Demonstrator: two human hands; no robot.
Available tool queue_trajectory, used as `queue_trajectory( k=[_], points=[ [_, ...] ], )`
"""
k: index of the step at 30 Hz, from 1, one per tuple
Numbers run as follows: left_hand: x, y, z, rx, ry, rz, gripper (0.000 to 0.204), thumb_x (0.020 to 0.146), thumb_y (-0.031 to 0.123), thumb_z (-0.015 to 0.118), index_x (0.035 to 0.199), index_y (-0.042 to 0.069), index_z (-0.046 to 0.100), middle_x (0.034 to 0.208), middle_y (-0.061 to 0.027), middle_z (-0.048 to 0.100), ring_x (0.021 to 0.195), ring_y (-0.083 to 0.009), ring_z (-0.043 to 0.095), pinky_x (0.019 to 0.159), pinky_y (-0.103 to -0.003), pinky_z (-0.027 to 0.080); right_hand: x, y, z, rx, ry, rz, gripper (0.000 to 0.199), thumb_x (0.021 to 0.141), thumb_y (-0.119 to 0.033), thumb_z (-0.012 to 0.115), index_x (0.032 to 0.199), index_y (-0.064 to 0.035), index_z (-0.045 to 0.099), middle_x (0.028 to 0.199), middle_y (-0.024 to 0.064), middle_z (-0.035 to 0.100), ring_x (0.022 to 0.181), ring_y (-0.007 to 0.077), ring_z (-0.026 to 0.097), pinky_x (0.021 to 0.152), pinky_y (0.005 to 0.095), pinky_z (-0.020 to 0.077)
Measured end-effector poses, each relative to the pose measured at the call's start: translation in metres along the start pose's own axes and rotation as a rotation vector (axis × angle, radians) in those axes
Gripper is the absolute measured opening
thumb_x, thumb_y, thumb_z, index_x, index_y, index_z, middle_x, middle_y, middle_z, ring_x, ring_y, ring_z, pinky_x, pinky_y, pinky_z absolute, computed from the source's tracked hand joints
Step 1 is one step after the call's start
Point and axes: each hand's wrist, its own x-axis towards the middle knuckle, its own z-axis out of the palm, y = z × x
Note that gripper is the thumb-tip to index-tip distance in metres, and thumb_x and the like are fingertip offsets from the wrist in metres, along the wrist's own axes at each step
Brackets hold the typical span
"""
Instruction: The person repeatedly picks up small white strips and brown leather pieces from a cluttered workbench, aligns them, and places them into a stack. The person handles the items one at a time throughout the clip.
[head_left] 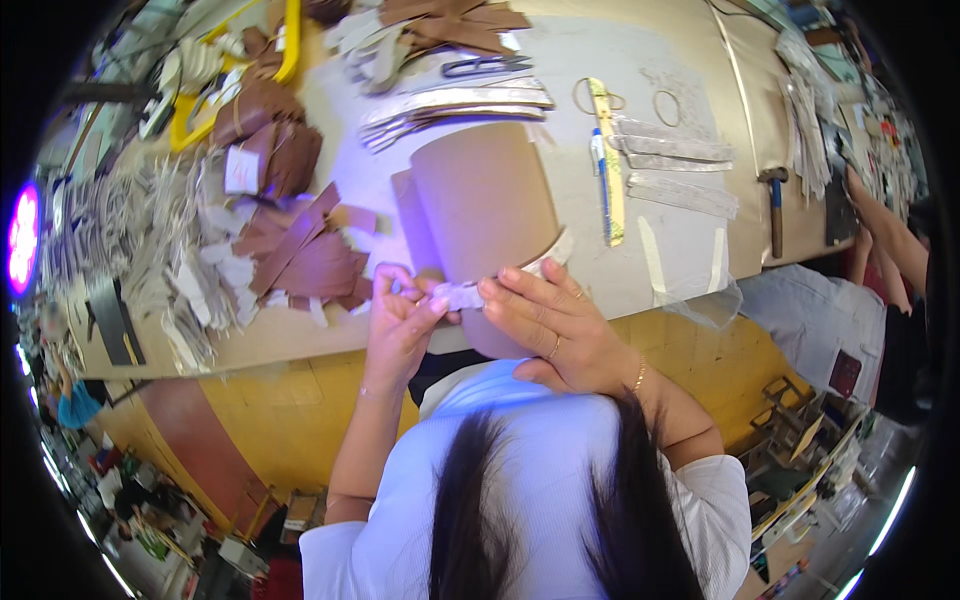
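The landmark here is the tan cardboard piece (485, 205) lying on the pale worktable (640, 60). At its near edge a small whitish strip (458, 295) sits between both hands. The left hand (400, 320) is closed on the strip's left end, thumb and fingertips pinching it. The right hand (555, 325) lies mostly flat and open, its fingertips pressing the strip's right end against the cardboard's near rim.

The risk I see is at that rim: the strip is small and held only at its ends, so if the pinching hand pulls harder than the other presses, it may skew, wrinkle or lift off the edge (whether it is sticky cannot be told). The cardboard overhangs the table toward the person, so heavy pressing could tip or slide it.

Left of the cardboard, brown cut scraps (300, 255) lie in a loose heap; a sweeping forearm could knock them off. Right of it lie a yellow ruler (608, 165) and a blue pen (598, 160), and further right a hammer (773, 205).
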Motion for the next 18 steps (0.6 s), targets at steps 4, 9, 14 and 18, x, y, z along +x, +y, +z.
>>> queue_trajectory(
  k=[4, 9, 14, 18],
  points=[
    [0.002, 0.001, 0.001, 0.003, 0.023, -0.034, 0.041, 0.08, -0.007, 0.065, 0.1, 0.011, 0.034, 0.086, -0.0103, 0.058, 0.078, -0.0228, 0.063, 0.071, -0.034, 0.053, -0.018, 0.012, 0.017, 0.207, 0.235, 0.026, 0.051, 0.093, -0.029, 0.052, 0.137, -0.0039, 0.044, 0.139, 0.0121, 0.047, 0.135, 0.0272, 0.037, 0.114, 0.0449, 0.0186],
    [0.0, 0.004, 0.005, 0.006, 0.069, -0.04, 0.041, 0.079, -0.007, 0.066, 0.101, 0.01, 0.035, 0.085, -0.0108, 0.059, 0.075, -0.0227, 0.062, 0.071, -0.034, 0.053, -0.022, 0.018, 0.03, 0.329, 0.396, 0.013, 0.046, 0.094, -0.022, 0.05, 0.136, -0.0023, 0.044, 0.136, 0.0145, 0.05, 0.132, 0.029, 0.04, 0.112, 0.0463, 0.0213],
    [0.0, 0.006, 0.01, 0.026, 0.09, -0.052, 0.04, 0.079, -0.007, 0.066, 0.101, 0.011, 0.037, 0.087, -0.0071, 0.057, 0.08, -0.019, 0.06, 0.075, -0.032, 0.051, -0.022, 0.018, 0.038, 0.321, 0.527, 0.046, 0.04, 0.098, -0.023, 0.043, 0.13, -0.0003, 0.048, 0.127, 0.0184, 0.056, 0.127, 0.0317, 0.047, 0.11, 0.0476, 0.0228],
    [-0.001, 0.007, 0.01, 0.039, 0.09, -0.06, 0.04, 0.079, -0.007, 0.067, 0.101, 0.012, 0.038, 0.086, -0.0031, 0.054, 0.085, -0.0153, 0.057, 0.078, -0.029, 0.049, -0.024, 0.024, 0.047, 0.244, 0.569, 0.01, 0.042, 0.099, -0.027, 0.041, 0.129, 0.0004, 0.048, 0.125, 0.0219, 0.057, 0.125, 0.0337, 0.048, 0.109, 0.0484, 0.0216]
  ],
)
